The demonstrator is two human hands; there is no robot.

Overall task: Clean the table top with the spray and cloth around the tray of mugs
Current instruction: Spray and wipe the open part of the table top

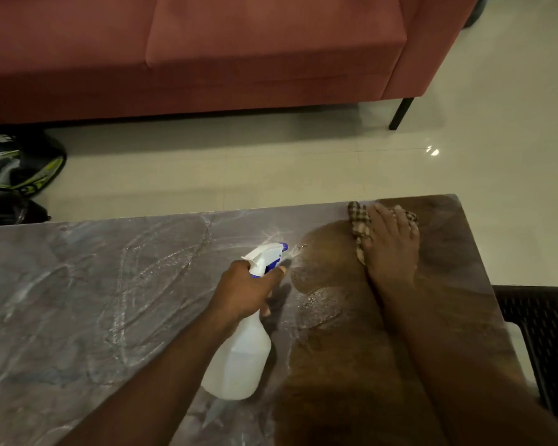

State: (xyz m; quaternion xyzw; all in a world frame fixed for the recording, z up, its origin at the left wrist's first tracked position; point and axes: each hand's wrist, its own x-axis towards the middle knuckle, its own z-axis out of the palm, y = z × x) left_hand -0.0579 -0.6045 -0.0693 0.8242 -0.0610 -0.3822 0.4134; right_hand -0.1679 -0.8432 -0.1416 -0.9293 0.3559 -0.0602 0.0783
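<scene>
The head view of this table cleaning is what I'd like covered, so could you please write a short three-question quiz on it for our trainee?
1. True or false: the left hand grips the spray bottle, its nozzle aimed toward the far right part of the table top.
2. Which thing lies under the right hand? A) a sponge B) a checked cloth C) a paper towel
3. Fill in: beyond the table, on the pale floor, stands a red ____.

Key
1. True.
2. B; the hand presses the cloth near the table's far right corner.
3. Sofa.
</scene>
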